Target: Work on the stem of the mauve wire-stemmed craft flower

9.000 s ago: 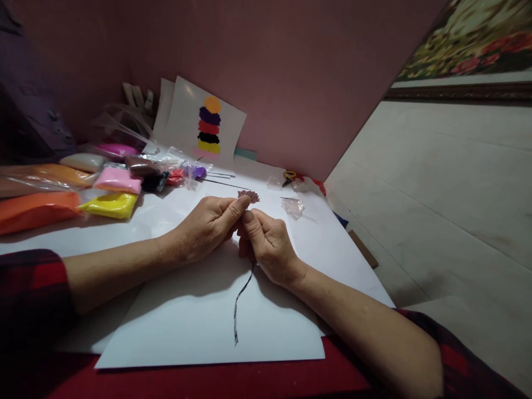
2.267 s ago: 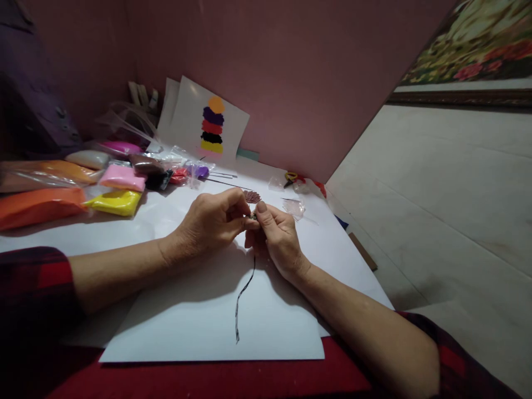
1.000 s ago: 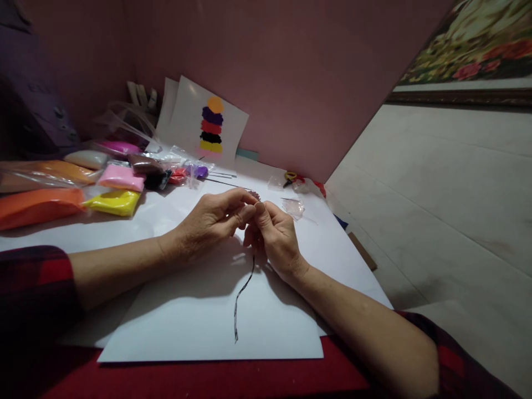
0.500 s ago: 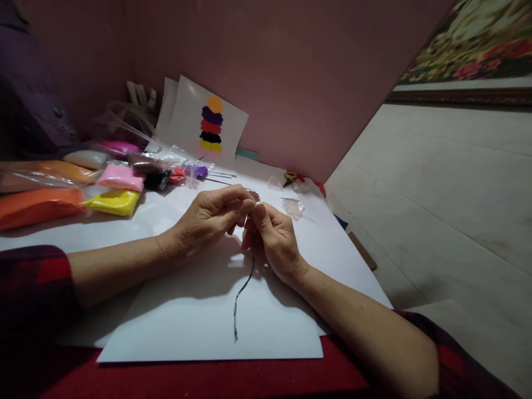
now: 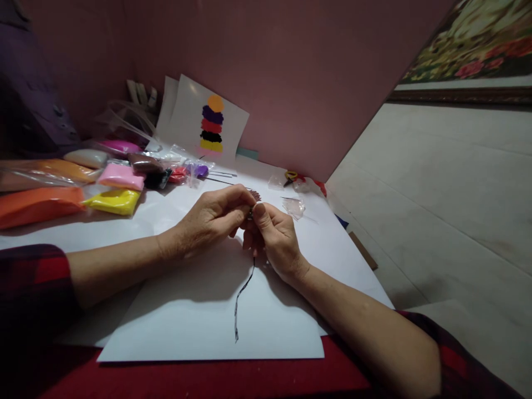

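Observation:
My left hand (image 5: pixel 216 215) and my right hand (image 5: pixel 276 233) meet fingertip to fingertip above white paper (image 5: pixel 208 327). Both are pinched around a small dark piece (image 5: pixel 250 213) between them, mostly covered by the fingers. A brownish, ridged little piece (image 5: pixel 255 195) shows just beyond the left fingertips. From under my right hand a thin black cord (image 5: pixel 236 307) hangs or trails down over the paper toward me. How the cord joins the held piece is hidden.
Bags of coloured clay lie at the left, including orange (image 5: pixel 41 206) and yellow (image 5: pixel 114 201). A sheet with coloured patches (image 5: pixel 236 119) leans on the wall. Yellow-handled scissors (image 5: pixel 290 176) and a small clear bag (image 5: pixel 294 207) lie beyond my right hand.
The fingertips have shifted slightly, showing a little more of the dark piece between them. The cord has moved very slightly to the right.

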`<action>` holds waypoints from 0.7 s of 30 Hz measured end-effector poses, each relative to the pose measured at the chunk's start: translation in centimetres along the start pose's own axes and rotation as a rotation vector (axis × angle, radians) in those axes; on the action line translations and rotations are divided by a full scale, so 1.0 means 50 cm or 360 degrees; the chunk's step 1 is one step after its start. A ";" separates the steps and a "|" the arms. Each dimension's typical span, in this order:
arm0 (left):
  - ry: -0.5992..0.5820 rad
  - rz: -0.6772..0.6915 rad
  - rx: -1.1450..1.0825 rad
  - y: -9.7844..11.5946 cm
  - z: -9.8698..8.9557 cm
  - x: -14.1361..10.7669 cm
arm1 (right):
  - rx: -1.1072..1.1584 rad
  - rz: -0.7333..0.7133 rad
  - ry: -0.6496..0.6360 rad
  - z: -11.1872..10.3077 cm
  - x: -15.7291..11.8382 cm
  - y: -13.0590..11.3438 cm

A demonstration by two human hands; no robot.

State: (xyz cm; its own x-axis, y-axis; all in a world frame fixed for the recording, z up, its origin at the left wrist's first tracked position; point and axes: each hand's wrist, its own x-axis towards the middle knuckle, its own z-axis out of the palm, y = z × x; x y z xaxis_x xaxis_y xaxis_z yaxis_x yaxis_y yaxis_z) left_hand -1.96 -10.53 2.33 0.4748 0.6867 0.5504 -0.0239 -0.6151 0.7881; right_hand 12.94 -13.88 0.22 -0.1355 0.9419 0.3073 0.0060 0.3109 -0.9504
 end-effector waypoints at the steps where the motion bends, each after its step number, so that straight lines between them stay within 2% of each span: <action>1: -0.0004 -0.0001 0.0002 -0.001 0.000 0.000 | 0.0001 0.0000 0.0003 0.000 0.000 -0.001; 21: 0.0020 -0.0014 0.0008 -0.013 0.001 0.000 | 0.0032 0.0017 -0.0043 0.000 0.004 -0.005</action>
State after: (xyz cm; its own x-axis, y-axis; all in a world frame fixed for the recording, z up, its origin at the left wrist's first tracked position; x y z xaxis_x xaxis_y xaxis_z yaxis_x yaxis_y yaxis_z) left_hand -1.90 -10.14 1.80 0.4640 0.6967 0.5471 -0.0157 -0.6110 0.7915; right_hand 12.91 -13.75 0.53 -0.1625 0.9413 0.2957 -0.0125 0.2977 -0.9546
